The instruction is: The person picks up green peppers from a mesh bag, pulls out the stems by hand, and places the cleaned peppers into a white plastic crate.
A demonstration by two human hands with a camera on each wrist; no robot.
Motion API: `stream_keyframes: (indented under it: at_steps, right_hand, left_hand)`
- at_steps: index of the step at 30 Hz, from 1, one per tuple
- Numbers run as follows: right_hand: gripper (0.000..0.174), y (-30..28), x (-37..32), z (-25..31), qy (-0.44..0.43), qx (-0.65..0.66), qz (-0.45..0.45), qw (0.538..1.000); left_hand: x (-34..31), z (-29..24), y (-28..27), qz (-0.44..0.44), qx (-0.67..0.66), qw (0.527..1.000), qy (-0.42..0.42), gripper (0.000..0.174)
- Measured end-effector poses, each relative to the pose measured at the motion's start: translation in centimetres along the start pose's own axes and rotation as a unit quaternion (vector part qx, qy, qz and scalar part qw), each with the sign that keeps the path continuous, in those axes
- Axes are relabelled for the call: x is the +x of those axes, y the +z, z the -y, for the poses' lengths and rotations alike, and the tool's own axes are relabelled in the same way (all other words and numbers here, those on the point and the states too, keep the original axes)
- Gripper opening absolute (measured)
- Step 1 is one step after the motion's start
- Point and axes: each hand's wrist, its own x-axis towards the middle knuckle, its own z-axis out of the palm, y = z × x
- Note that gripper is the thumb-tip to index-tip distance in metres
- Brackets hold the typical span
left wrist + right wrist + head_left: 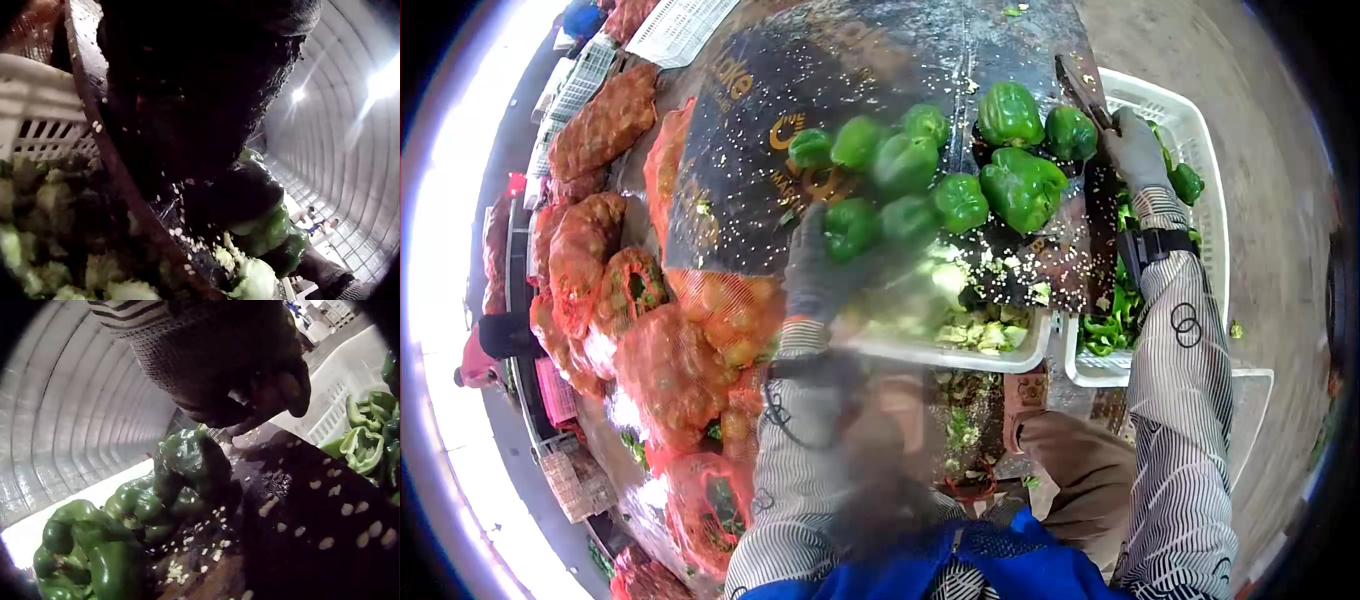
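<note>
My gloved left hand (pixel 808 265) lies at the left of the board, beside a whole green bell pepper (pixel 850 230), its fingers pointing away from me. At the board's right edge, my gloved right hand (pixel 1138 150) grips a knife (pixel 1082 92), its dark blade angled forward and left. In the right wrist view the curled fingers of this right hand (pixel 269 394) hide most of the handle. Several bell peppers lie across the middle, including a large one (pixel 1022 190) near the right hand. Pale seeds (pixel 178 572) are scattered around them.
Right of the board stands a white crate (pixel 1222 225) with cut green pepper pieces. Another white crate (pixel 1000 362), below the near edge, contains pale green cores. Red mesh sacks (pixel 670 370) crowd the floor at left. The board (pixel 740 200) has a dark printed covering.
</note>
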Motion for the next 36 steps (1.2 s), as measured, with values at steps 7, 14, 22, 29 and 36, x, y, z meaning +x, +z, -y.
stream_keyframes:
  at_steps: [7, 14, 22, 29, 36]
  right_hand:
    - [0.038, -12.1, -12.0, 7.5, 0.181, 0.372, 0.007, 0.91]
    - [0.037, -9.8, -21.6, 23.2, 0.014, 0.471, 0.148, 0.869]
    - [0.068, -7.3, -21.2, 27.2, -0.094, 0.23, 0.185, 0.951]
    - [0.072, -8.1, -20.9, 29.2, -0.102, 0.154, 0.232, 0.955]
    - [0.061, -5.3, -20.9, 30.8, -0.07, 0.166, 0.255, 0.95]
  left_hand:
    - [-4.9, -0.2, -0.3, -0.051, -0.001, 0.996, -0.079, 0.097]
    - [-4.1, 0.1, 0.3, -0.141, -0.139, 0.965, -0.17, 0.052]
    - [-4.2, 0.0, -0.3, -0.149, -0.316, 0.934, -0.074, 0.038]
    - [-5.0, -1.8, -3.0, -0.086, -0.334, 0.933, -0.097, 0.039]
    - [-3.6, 2.4, 1.6, -0.195, -0.065, 0.97, 0.131, 0.061]
